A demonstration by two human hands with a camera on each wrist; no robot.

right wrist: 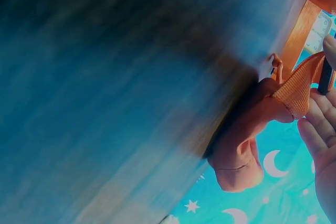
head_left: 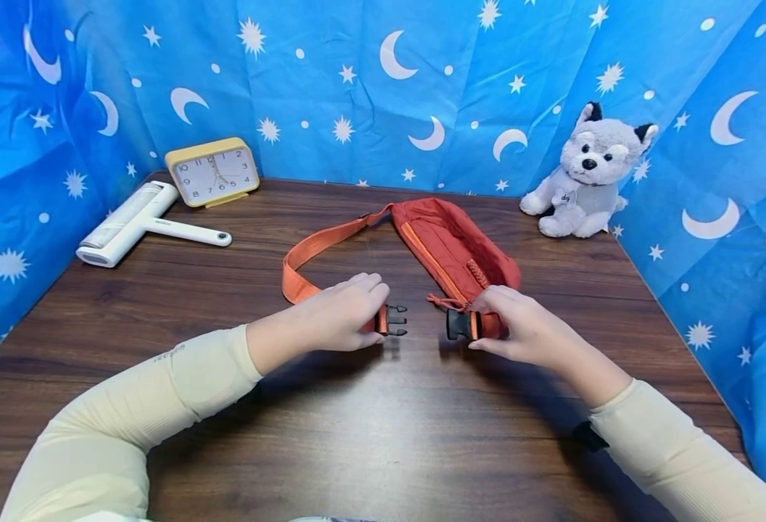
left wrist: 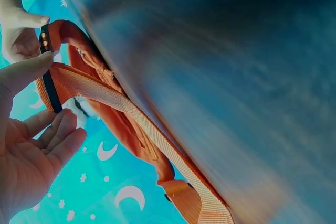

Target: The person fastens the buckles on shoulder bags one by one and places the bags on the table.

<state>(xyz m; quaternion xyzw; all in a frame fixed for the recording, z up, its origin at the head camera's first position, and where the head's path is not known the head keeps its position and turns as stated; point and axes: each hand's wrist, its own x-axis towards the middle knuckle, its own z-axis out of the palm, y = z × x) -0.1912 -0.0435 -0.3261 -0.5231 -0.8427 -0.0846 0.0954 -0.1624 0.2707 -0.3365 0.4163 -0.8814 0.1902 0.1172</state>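
On the table (head_left: pixel 383 435), the left hand (head_left: pixel 340 313) pinches the pronged buckle half (head_left: pixel 392 320) protruding beyond its fingers, while the right hand (head_left: pixel 519 326) grips the socket half (head_left: pixel 462 324) of the orange waist bag (head_left: pixel 451 246), a gap between them.

A dark wooden table (head_left: pixel 383 435) sits inside blue cloth walls (head_left: pixel 330 72) (printed with white moons and stars), hung at nine, twelve and three o'clock, evenly lit.
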